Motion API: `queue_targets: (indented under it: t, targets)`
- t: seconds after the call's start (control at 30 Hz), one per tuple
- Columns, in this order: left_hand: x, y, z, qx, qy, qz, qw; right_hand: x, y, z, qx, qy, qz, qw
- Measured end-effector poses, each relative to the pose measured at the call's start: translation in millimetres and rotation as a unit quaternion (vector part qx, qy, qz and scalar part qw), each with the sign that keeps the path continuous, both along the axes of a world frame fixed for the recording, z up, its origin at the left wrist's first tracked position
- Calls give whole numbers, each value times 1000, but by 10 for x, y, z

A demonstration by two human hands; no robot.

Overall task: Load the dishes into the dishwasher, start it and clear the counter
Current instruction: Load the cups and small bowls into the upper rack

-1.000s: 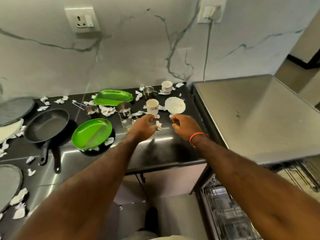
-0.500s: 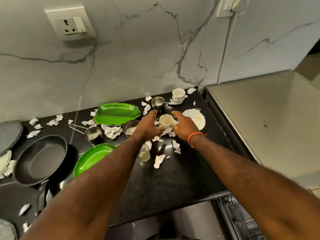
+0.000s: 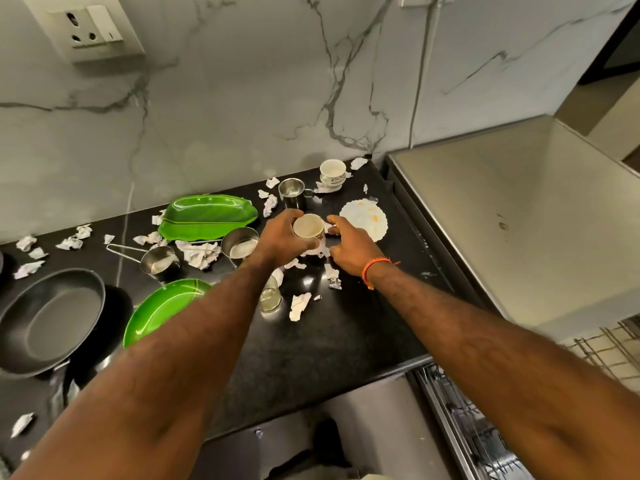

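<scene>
Left hand (image 3: 282, 237) curls round the white cup (image 3: 308, 227), thumb and fingers wrapped on its wall, mouth facing up at the camera and nothing visible inside; right hand (image 3: 349, 244) sits just beside it, fingers loosely spread and reaching toward the cup's handle side, touching or not I cannot tell. All this happens mid-way back on the black counter (image 3: 346, 334); the front stretch near the edge is bare, while paper scraps (image 3: 299, 306) lie scattered around the hands and off to the left. Right edge of the counter meets the steel dishwasher top (image 3: 502, 209), and below it the dishwasher rack (image 3: 467, 427) shows, cut off by the frame. Containers now: steel mug (image 3: 292, 192) near the wall, contents unclear; stacked white cups (image 3: 332, 173) in the back corner; a stained white plate (image 3: 367, 220) flat just right of the hands; two small steel pans (image 3: 239, 242) with pale residue; a leaf-shaped green tray (image 3: 207, 218) and a round green plate (image 3: 162, 310), the latter partly hidden by the left forearm; a small glass (image 3: 270, 296) peeks out beside that forearm; the black frying pan (image 3: 48, 320) runs off the left edge.
</scene>
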State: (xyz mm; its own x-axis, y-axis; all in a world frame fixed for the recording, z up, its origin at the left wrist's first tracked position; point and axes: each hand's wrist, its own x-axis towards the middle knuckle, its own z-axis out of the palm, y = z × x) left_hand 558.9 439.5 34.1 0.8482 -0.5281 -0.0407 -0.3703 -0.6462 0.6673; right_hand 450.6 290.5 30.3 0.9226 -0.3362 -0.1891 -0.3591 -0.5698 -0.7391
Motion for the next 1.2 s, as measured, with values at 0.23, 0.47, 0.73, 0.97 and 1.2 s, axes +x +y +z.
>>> queue_targets:
  t: [0.23, 0.47, 0.73, 0.97, 1.2]
  targets:
    - [-658, -1, 248, -66, 104, 25, 992, -692, -1, 107, 17, -46, 18, 999]
    - [-1900, -496, 459, -165, 271, -46, 947, -1947, -405, 35, 80, -101, -70, 989]
    - [-2990, -1367, 192, -158, 353, -121, 914, -3456, -991, -38, 102, -149, -227, 957]
    - [-3868, -2094, -116, -82, 172, -239, 952, -4643, -1407, -224, 73, -113, -344, 929]
    - [-4326, -2686, -480, -8, 174, -363, 916, -5093, -1637, -582, 81, -53, -424, 900]
